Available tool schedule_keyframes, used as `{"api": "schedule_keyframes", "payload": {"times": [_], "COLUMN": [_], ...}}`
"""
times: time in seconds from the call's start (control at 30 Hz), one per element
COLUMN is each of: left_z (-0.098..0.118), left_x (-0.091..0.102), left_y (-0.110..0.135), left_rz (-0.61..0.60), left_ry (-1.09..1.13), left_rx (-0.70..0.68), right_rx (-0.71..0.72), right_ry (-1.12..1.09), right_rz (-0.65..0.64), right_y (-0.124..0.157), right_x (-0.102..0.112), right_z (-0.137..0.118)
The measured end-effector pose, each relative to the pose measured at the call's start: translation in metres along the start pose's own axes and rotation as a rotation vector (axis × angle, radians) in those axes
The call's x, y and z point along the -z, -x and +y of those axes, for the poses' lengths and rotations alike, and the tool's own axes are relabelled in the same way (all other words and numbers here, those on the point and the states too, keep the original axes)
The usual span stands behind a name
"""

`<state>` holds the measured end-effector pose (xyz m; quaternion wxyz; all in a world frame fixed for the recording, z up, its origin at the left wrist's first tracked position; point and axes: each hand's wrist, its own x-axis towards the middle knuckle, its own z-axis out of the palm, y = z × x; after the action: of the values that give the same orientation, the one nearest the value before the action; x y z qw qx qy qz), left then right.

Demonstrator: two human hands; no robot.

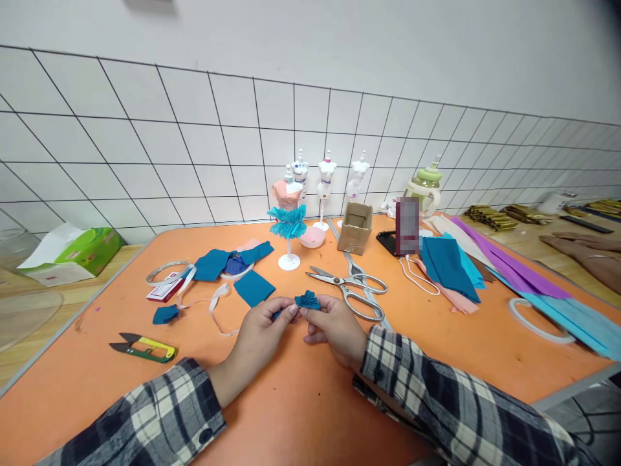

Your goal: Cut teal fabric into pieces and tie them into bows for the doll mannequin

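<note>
Teal and fan-shaped, a pleated piece [307, 299] is held up over the orange table [272, 414], on the near side of a dressed mannequin [287, 222]. The left hand [264, 329] has its grip pinching the left side; the right hand [337, 327] pinches the right. Steel scissors [338, 281] lie just beyond, yellow-and-green snips [154, 341] off to the left.

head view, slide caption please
Left hand and right hand pinch a pleated teal piece above an orange table, scissors and a dressed miniature mannequin beyond.
</note>
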<state>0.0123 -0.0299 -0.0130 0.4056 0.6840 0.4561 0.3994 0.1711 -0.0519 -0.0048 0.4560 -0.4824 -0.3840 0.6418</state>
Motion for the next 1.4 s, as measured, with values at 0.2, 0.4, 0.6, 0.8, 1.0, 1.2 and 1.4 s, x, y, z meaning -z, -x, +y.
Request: {"api": "schedule_keyframes", "payload": {"times": [0.2,0.4,0.6,0.8,1.0,1.2,1.4], "left_z": [-0.002,0.001,-0.002,-0.002,0.001,-0.002,-0.003], "left_x": [0.001,0.006,0.009,0.009,0.012,0.011,0.01], "left_y": [-0.001,-0.001,0.0,0.0,-0.002,-0.004,-0.004], "left_rz": [-0.081,-0.104,-0.195,-0.251,-0.183,-0.186,-0.254], "left_ry": [-0.014,-0.07,0.013,0.078,0.011,0.085,0.157], "left_rx": [0.027,0.017,0.061,0.055,0.006,0.04,0.033], "right_rx": [0.1,0.153,0.178,0.2,0.188,0.172,0.206], "right_ry": [0.164,0.211,0.196,0.245,0.312,0.301,0.429], "right_rz": [-0.003,0.017,-0.156,-0.201,-0.168,-0.173,-0.239], "right_y": [-0.006,-0.008,-0.008,-0.008,-0.015,-0.02,-0.018], "right_x": [0.006,0.009,0.013,0.015,0.023,0.027,0.026], "right_z": [0.006,0.008,0.007,0.006,0.005,0.008,0.006]}}
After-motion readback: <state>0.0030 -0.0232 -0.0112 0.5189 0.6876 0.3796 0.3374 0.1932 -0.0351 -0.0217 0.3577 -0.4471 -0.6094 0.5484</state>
